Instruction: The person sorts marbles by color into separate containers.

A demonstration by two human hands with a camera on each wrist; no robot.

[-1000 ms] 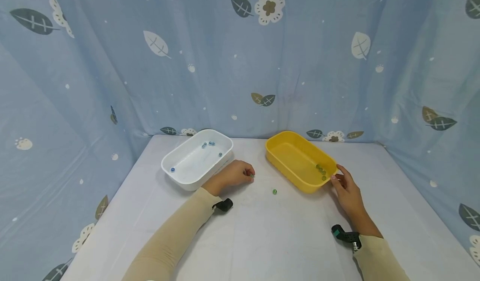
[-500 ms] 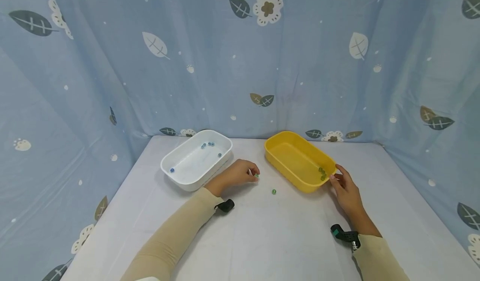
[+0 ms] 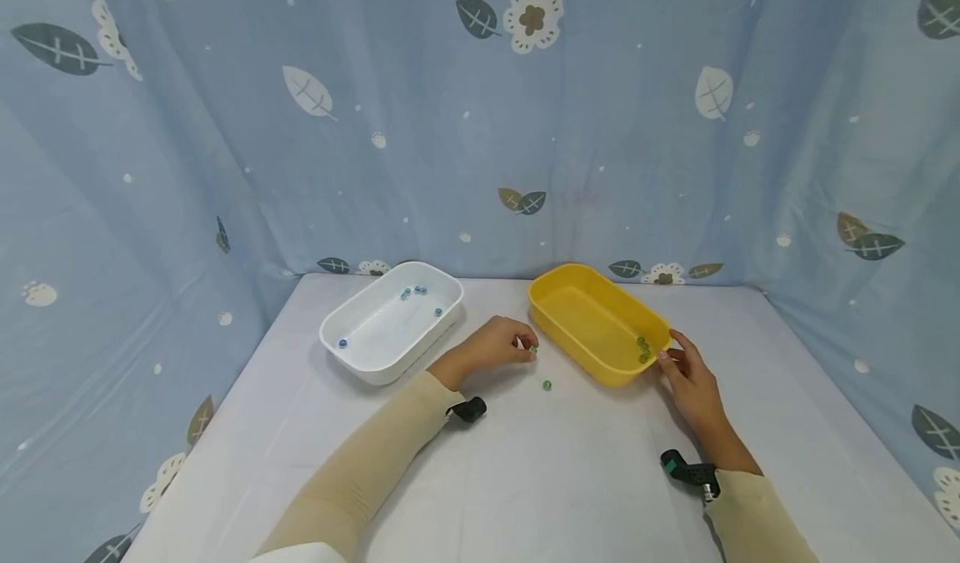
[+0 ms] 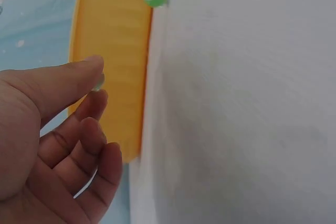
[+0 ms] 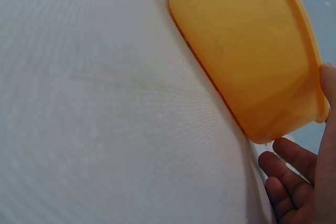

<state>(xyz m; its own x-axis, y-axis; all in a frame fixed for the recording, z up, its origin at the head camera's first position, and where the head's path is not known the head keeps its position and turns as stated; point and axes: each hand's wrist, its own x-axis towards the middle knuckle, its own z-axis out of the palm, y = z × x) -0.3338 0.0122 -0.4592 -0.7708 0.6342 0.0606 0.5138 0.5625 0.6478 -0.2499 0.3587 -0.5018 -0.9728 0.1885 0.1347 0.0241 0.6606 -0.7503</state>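
My left hand (image 3: 498,342) pinches a green glass marble (image 3: 533,349) between thumb and forefinger, just left of the yellow plastic basin (image 3: 581,309). In the left wrist view the held marble (image 4: 98,82) peeks out between the fingertips, in front of the basin's side wall. The other fingers curl loosely below. At the basin's near right corner, my right hand (image 3: 693,388) grips the rim, thumb on the near side. Several green marbles (image 3: 643,349) lie inside at that end. Another green marble (image 3: 547,385) rests on the white cloth in front of the basin.
A white plastic basin (image 3: 390,329) stands at the back left, holding several blue marbles (image 3: 406,294). White cloth covers the table (image 3: 555,480). A blue patterned curtain (image 3: 420,129) hangs along the back and both sides.
My left hand has moved right with the pinched marble, from beside the white basin to near the yellow basin. Green marbles inside the yellow basin have shifted slightly. My right hand stays at the rim.
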